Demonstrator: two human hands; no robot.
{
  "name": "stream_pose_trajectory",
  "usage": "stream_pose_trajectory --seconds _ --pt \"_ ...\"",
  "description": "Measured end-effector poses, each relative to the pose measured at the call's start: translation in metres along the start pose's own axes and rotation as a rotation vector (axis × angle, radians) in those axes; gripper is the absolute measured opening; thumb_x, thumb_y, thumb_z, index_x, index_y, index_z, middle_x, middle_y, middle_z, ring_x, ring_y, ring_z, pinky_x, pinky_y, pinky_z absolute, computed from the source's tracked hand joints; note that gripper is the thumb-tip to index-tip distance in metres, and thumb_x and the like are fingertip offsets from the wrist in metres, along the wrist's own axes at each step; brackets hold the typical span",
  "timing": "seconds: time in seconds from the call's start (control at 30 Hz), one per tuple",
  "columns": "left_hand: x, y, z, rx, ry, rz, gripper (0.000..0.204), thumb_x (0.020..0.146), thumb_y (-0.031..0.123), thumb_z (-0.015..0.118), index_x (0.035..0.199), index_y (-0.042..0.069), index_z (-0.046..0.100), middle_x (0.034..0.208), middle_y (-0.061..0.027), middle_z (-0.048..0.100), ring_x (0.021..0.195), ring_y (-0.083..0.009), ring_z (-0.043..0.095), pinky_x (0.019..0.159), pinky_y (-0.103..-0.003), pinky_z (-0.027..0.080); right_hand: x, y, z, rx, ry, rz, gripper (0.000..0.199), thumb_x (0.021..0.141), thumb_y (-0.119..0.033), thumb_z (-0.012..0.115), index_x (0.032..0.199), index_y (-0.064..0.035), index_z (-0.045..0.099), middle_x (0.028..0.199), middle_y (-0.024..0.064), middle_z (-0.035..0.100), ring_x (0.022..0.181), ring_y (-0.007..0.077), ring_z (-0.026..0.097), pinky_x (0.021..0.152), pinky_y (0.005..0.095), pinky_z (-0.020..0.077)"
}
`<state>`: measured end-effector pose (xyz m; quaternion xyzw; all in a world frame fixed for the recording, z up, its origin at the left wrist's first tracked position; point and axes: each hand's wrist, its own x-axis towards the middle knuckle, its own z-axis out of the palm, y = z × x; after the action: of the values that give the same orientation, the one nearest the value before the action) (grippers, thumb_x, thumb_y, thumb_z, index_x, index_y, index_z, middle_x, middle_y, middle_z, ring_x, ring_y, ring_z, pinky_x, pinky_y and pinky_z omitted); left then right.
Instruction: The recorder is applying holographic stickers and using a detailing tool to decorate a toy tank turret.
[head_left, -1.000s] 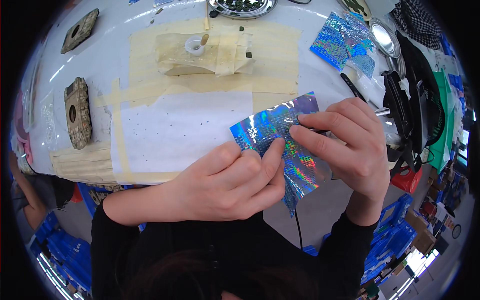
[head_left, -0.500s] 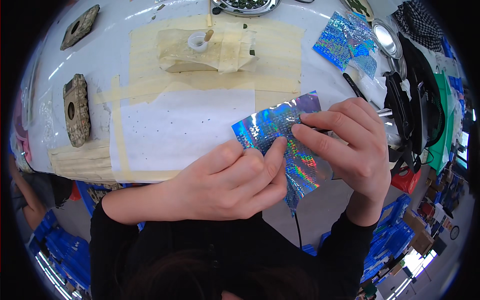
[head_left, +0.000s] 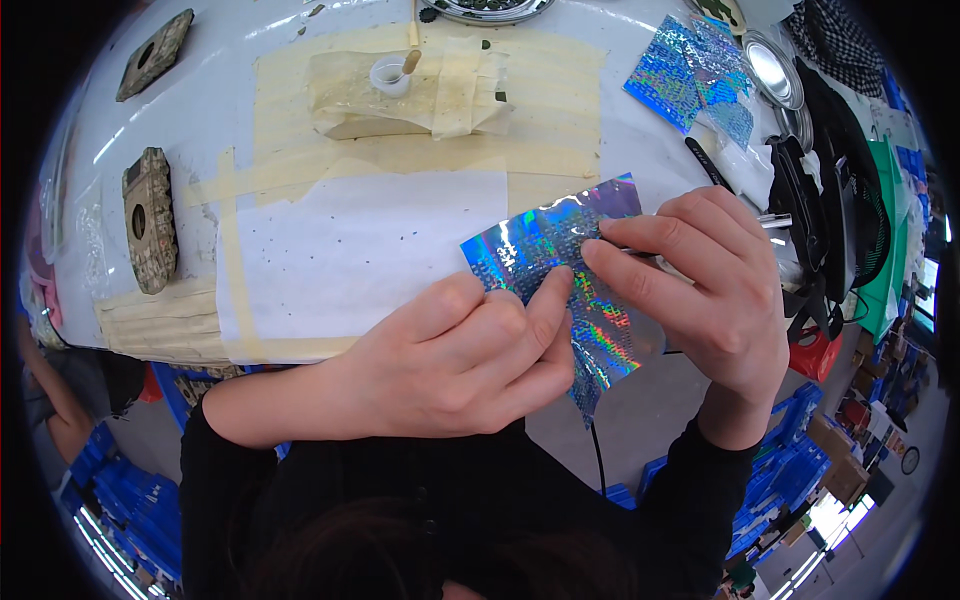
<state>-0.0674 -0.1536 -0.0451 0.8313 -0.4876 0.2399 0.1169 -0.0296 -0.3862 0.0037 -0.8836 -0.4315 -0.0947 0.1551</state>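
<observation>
A shiny holographic sheet (head_left: 550,225), silver-blue with rainbow glints and a fine raised pattern, is held tilted over the table's near edge. My left hand (head_left: 465,360) is closed on its lower left part, with the index fingertip pressed on its face. From the right, my right hand (head_left: 715,290) has its thumb and finger tips together at the sheet's upper right. A slender pen-like tool (head_left: 774,221) with a silver end sticks out behind that hand; its tip and exact kind are hidden by my fingers.
White paper (head_left: 360,265) with small dark specks is taped to the table. Beyond it stands a small cup (head_left: 390,75) with a wooden stick. Two camouflage-patterned blocks (head_left: 150,220) lie left. More holographic sheets (head_left: 670,75), a round metal tin (head_left: 772,70) and a black bag (head_left: 835,180) occupy the right.
The view has shifted slightly. My right hand and its tool have edged a little to the right; both hands keep their hold at the sheet.
</observation>
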Motion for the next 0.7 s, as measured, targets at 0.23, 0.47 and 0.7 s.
stream_pose_trajectory --seconds 0.23,0.47,0.7 --pt "-0.0006 0.0005 0.0010 0.008 0.011 -0.002 0.010 0.079 0.018 0.068 0.089 0.020 0.068 0.112 -0.0015 0.074 0.074 -0.0137 0.043 0.067 -0.027 0.036 0.0001 0.0009 -0.0020 0.016 -0.014 0.003 0.029 0.063 -0.013 0.071 0.091 -0.0076 0.072 0.087 0.0054 0.069 0.072 0.0234 0.060 0.064 0.0342 0.0475" --pt "-0.0005 0.0001 0.0007 0.018 0.013 0.010 0.008 0.080 0.018 0.068 0.088 0.020 0.068 0.112 -0.0018 0.074 0.074 -0.0134 0.044 0.067 -0.027 0.036 -0.0004 0.0023 -0.0028 0.072 -0.009 0.038 0.029 0.062 -0.010 0.073 0.091 -0.0071 0.073 0.086 0.0056 0.070 0.072 0.0230 0.060 0.063 0.0338 0.0458" --pt "-0.0014 0.0009 0.0020 0.029 0.043 0.002 0.009 0.080 0.016 0.068 0.088 0.018 0.069 0.112 -0.0021 0.074 0.074 -0.0129 0.044 0.067 -0.027 0.035 -0.0031 0.0006 -0.0035 0.212 0.031 0.193 0.026 0.068 0.003 0.073 0.093 -0.0038 0.074 0.085 0.0075 0.069 0.073 0.0233 0.063 0.063 0.0327 0.0474"
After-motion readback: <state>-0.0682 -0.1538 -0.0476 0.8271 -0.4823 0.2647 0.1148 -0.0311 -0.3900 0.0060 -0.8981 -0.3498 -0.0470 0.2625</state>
